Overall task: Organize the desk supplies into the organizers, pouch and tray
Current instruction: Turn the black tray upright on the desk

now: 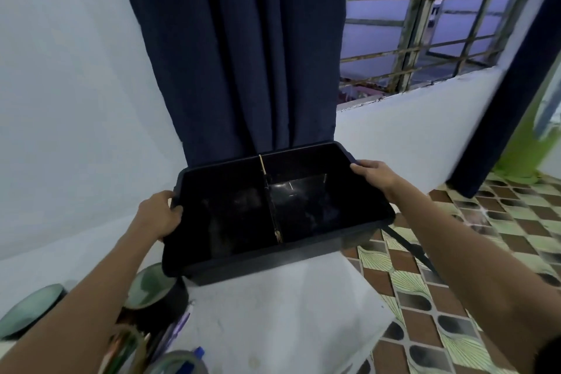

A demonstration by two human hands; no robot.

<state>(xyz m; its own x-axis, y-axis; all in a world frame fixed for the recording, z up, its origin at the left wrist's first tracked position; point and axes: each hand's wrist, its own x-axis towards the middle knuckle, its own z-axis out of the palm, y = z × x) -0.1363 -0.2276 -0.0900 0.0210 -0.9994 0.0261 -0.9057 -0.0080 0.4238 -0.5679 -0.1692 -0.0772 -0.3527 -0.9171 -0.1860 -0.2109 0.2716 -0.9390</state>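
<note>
**Black tray held at frame centre**

Both hands grip the black two-compartment tray [273, 209]: left hand [159, 214] clenched on its left rim, right hand [372, 174] on the right rim, over the white bench [273, 313].

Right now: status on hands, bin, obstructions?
Left hand and right hand grip opposite rims of black divided bin. Both compartments look empty. Tape rolls, pens on white table below-left.

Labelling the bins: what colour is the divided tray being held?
Black tray, seen in the head view.
</note>
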